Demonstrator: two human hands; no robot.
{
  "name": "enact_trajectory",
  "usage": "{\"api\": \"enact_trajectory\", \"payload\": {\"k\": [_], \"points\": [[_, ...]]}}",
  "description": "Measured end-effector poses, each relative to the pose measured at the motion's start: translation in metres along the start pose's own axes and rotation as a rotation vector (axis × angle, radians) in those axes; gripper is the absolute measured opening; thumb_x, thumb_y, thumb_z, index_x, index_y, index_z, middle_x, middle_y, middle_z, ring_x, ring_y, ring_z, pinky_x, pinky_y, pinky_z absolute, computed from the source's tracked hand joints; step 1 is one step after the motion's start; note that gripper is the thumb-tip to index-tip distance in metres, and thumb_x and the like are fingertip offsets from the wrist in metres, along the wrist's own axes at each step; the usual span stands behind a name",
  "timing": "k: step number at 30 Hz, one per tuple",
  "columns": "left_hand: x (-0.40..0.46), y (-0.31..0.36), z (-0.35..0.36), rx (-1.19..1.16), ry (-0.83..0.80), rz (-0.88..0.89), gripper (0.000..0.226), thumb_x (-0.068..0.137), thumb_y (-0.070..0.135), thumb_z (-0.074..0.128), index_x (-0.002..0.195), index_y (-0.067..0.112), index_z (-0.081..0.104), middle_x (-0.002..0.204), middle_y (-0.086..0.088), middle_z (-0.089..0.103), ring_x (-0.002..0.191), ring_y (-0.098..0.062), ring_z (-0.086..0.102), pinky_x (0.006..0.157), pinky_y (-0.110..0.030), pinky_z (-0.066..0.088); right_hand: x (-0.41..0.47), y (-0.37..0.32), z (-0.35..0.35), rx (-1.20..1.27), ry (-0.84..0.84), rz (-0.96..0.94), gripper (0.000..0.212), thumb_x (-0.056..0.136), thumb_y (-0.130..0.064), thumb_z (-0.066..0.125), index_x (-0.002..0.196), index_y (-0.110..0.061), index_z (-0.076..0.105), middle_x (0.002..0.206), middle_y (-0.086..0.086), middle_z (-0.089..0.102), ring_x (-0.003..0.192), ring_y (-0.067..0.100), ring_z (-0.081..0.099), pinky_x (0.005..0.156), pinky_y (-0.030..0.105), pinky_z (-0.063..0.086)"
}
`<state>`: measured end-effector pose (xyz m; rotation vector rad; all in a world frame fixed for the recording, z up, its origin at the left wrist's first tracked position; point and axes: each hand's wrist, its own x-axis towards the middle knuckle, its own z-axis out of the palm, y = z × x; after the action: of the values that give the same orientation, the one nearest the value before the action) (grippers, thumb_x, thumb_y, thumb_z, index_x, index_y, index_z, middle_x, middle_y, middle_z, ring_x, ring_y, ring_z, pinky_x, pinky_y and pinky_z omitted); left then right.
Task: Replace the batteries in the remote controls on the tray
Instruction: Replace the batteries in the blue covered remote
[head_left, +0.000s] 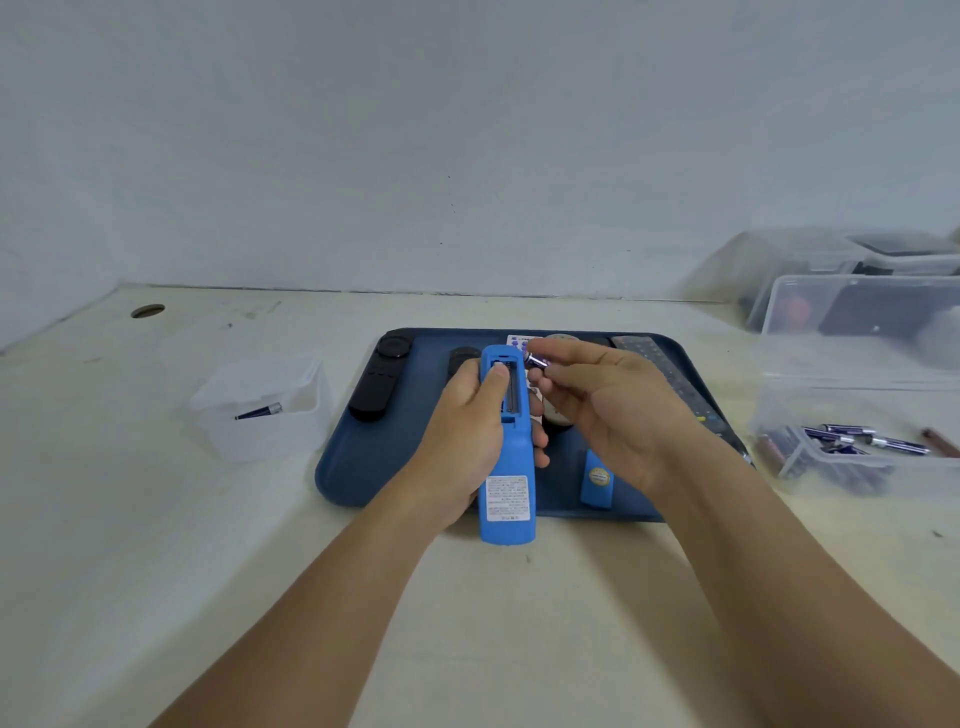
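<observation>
Head view: blue remote (506, 457) held back-up over near edge of tray (363, 467), compartment open, likely for loading. Left hand (462, 441) wrapped round remote, thumb in bay. Right hand (597, 400) pinching battery (536, 359) beside bay. Blue cover (597, 478) lying on tray.

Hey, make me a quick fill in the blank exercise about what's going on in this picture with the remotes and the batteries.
1. The left hand grips a remote whose colour is ____.
2. The right hand pinches a ____ beside the remote's open compartment.
3. The small white box left of the tray holds one ____.
4. The blue battery cover lies on the ____.

Missing words: blue; battery; battery; tray
</observation>
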<state>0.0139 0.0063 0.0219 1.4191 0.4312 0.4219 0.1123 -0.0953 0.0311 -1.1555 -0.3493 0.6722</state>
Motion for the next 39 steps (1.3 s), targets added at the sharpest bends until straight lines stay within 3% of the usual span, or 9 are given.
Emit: {"api": "enact_trajectory", "payload": {"k": [5, 10, 14, 17, 20, 23, 27, 31, 39], "points": [[0.004, -0.003, -0.002, 0.102, 0.073, 0.079, 0.025, 0.110, 0.024, 0.034, 0.106, 0.006, 0.051, 0.077, -0.009, 0.064, 0.054, -0.020, 0.061, 0.052, -0.035, 0.055, -0.007, -0.005, 0.003, -0.415, 0.025, -0.311, 0.020, 0.093, 0.001, 0.064, 0.112, -0.003, 0.070, 0.089, 0.012, 0.077, 0.074, 0.016, 0.074, 0.069, 0.019, 0.058], [0.003, -0.002, -0.003, 0.017, 0.112, 0.055, 0.021, 0.108, 0.023, 0.037, 0.102, 0.006, 0.049, 0.073, -0.012, 0.064, 0.051, -0.024, 0.062, 0.048, -0.034, 0.055, -0.013, 0.002, 0.008, -0.815, 0.052, -0.621, 0.003, 0.082, -0.011, 0.080, 0.083, -0.011, 0.077, 0.063, -0.005, 0.071, 0.055, 0.008, 0.066, 0.057, 0.021, 0.056], [0.000, 0.001, -0.001, -0.151, 0.097, -0.026, 0.019, 0.102, 0.019, 0.038, 0.096, 0.008, 0.052, 0.075, -0.020, 0.060, 0.051, -0.028, 0.059, 0.047, -0.033, 0.052, -0.014, 0.010, 0.012, -0.960, -0.021, -0.706, 0.006, 0.084, -0.011, 0.078, 0.078, -0.010, 0.077, 0.060, -0.004, 0.070, 0.047, 0.008, 0.064, 0.053, 0.025, 0.055], [0.004, -0.004, -0.003, -0.133, 0.153, -0.017, 0.014, 0.099, 0.017, 0.041, 0.096, 0.010, 0.052, 0.079, -0.009, 0.058, 0.062, -0.020, 0.059, 0.062, -0.035, 0.052, -0.014, 0.013, 0.014, -1.040, -0.026, -0.711, 0.009, 0.085, -0.014, 0.077, 0.077, -0.010, 0.076, 0.059, 0.000, 0.069, 0.050, 0.014, 0.064, 0.052, 0.036, 0.054], [0.007, -0.007, -0.005, -0.099, 0.173, 0.009, 0.013, 0.098, 0.015, 0.041, 0.090, 0.011, 0.051, 0.078, -0.004, 0.056, 0.069, -0.017, 0.057, 0.066, -0.035, 0.049, -0.014, 0.013, 0.016, -1.026, -0.041, -0.690, 0.009, 0.085, -0.016, 0.078, 0.079, -0.009, 0.078, 0.061, 0.000, 0.069, 0.057, 0.018, 0.065, 0.056, 0.038, 0.054], [0.006, -0.005, -0.006, -0.124, 0.125, 0.005, 0.011, 0.099, 0.014, 0.041, 0.092, 0.011, 0.049, 0.077, -0.011, 0.055, 0.062, -0.024, 0.057, 0.060, -0.036, 0.050, -0.014, 0.012, 0.018, -0.984, -0.065, -0.614, 0.010, 0.087, -0.015, 0.076, 0.080, -0.007, 0.079, 0.054, -0.007, 0.064, 0.047, 0.012, 0.061, 0.053, 0.025, 0.053], [0.004, -0.006, -0.005, -0.099, 0.063, 0.009, 0.015, 0.098, 0.014, 0.039, 0.099, 0.002, 0.049, 0.072, -0.021, 0.059, 0.055, -0.031, 0.057, 0.054, -0.037, 0.050, -0.011, 0.011, 0.015, -0.915, -0.064, -0.575, 0.009, 0.088, -0.013, 0.074, 0.085, -0.009, 0.081, 0.055, -0.011, 0.063, 0.041, 0.014, 0.059, 0.053, 0.028, 0.053], [0.001, -0.004, -0.005, -0.136, 0.027, -0.001, 0.013, 0.099, 0.013, 0.040, 0.098, 0.007, 0.051, 0.066, -0.016, 0.062, 0.052, -0.030, 0.058, 0.053, -0.035, 0.052, -0.011, 0.010, 0.014, -0.930, -0.076, -0.543, 0.009, 0.090, -0.017, 0.073, 0.087, -0.013, 0.080, 0.056, -0.012, 0.063, 0.043, 0.011, 0.059, 0.055, 0.027, 0.054], [-0.006, -0.001, -0.001, -0.165, -0.052, 0.019, 0.028, 0.102, 0.017, 0.044, 0.121, 0.001, 0.055, 0.073, -0.018, 0.061, 0.057, -0.027, 0.059, 0.055, -0.034, 0.053, -0.009, 0.011, 0.013, -0.537, 0.048, -0.441, 0.004, 0.087, -0.009, 0.075, 0.090, -0.010, 0.073, 0.070, 0.006, 0.063, 0.042, 0.023, 0.054, 0.041, 0.031, 0.047]]}}
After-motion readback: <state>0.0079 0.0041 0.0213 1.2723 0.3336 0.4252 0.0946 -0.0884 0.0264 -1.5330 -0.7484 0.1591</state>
